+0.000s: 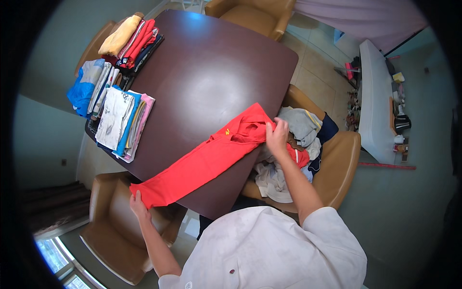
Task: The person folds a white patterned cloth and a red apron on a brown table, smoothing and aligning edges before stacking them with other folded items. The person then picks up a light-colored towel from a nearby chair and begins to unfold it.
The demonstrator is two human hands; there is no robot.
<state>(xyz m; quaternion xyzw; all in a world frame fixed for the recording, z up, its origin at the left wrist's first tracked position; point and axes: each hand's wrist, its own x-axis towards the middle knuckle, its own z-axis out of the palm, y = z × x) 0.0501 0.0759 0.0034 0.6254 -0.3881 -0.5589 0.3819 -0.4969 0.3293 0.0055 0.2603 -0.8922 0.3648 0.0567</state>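
Note:
A red shirt (pixel 202 162), folded into a long strip, stretches slantwise over the near edge of the dark brown table (pixel 216 72). Its collar end, with a small yellow mark, lies towards the right. My left hand (pixel 140 207) grips the strip's lower left end, which hangs past the table edge. At the collar end, my right hand (pixel 278 137) pinches the cloth near the table's right edge. Beneath and beyond my right arm, a loose heap of clothes (pixel 299 126) lies on a tan chair (pixel 339 166).
Stacks of folded clothes stand along the table's left side: white, blue and pink ones (pixel 121 121), blue and white ones (pixel 90 86), red and yellow ones (pixel 130 39). Tan armchairs stand at lower left (pixel 115 231) and at the far side (pixel 249 18). A white counter (pixel 377 101) is at right.

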